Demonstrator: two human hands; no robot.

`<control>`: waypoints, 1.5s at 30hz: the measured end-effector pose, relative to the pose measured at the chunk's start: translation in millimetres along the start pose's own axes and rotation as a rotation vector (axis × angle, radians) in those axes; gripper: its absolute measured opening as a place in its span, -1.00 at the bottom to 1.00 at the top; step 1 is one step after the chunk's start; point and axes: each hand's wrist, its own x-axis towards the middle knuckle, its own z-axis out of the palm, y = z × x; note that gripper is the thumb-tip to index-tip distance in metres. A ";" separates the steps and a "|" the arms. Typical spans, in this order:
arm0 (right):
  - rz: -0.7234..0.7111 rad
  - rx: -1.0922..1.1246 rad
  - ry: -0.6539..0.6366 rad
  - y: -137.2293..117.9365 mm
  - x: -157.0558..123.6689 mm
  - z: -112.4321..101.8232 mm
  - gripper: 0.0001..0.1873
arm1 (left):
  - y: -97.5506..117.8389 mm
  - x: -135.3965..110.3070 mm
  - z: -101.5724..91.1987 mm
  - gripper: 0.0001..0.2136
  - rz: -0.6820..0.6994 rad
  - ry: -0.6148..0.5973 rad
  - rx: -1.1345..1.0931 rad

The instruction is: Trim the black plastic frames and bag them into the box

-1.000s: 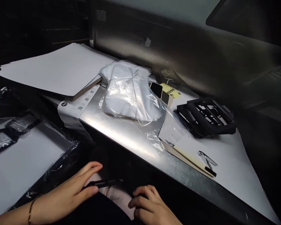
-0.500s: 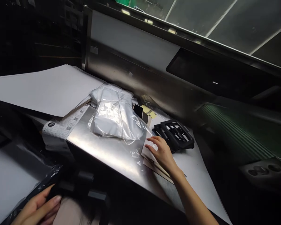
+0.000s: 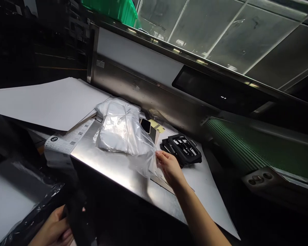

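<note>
My right hand [image 3: 169, 166] is closed, pinching the edge of a clear plastic bag [image 3: 142, 160]. That bag is drawn out from a pile of clear bags [image 3: 119, 128] lying on the metal table. Just behind the hand sits a stack of black plastic frames [image 3: 187, 149] with rectangular openings. Low at the left, my left hand [image 3: 55, 227] is closed on the edge of a black plastic part [image 3: 79, 222]. Most of that part is lost in the dark, and the fingertips are partly hidden behind it.
Large white sheets [image 3: 43, 102] are piled at the left, above a printed label sheet [image 3: 66, 140]. A phone [image 3: 145, 125] and a yellow card [image 3: 156, 125] lie behind the bags. A green conveyor [image 3: 279, 147] stands at right; a green bin [image 3: 113, 10] sits above.
My right hand has closed on the bag's edge, stretching it toward me. The black part in my left hand has turned and moved lower. The view has tilted up and turned right.
</note>
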 end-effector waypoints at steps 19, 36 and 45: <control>-0.147 0.217 -0.354 -1.4 -145.6 116.7 -0.82 | -14.7 -38.6 30.9 -0.74 0.083 0.035 0.167; 0.390 1.123 -0.259 92.6 -155.7 97.5 -0.76 | -2.9 -20.0 -43.0 -0.62 -0.053 -0.052 0.590; 0.244 0.671 -0.508 70.4 -132.4 104.4 -0.73 | -8.9 7.4 -11.3 -0.34 -0.286 -0.306 0.683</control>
